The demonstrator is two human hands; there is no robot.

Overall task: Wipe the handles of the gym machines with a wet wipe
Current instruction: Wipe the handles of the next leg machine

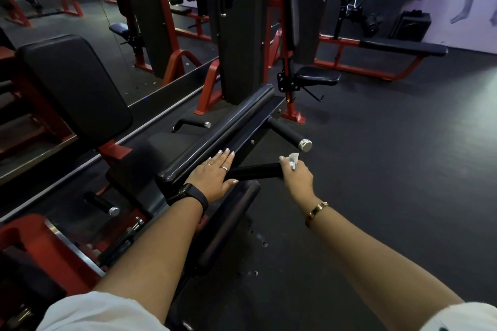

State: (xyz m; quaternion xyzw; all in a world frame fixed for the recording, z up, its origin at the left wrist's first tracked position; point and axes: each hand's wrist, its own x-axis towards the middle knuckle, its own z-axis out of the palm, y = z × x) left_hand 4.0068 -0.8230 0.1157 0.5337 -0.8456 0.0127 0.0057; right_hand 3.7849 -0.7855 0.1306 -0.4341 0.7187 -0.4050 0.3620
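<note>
Fingers (pixel 283 160) around wipe (pixel 294 156), on handle (pixel 255 171)

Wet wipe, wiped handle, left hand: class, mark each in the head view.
wet wipe (pixel 293 158): head view, white bunched tip.
handle (pixel 255 171): head view, middle of its black grip.
left hand (pixel 215 177): head view, back of the hand.

A black bench (pixel 403 47) stands near what seems a speaker (pixel 410 25).

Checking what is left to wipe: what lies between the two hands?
In the head view, only the black handle grip spans from the left hand to the right hand, which holds the wipe.
</note>
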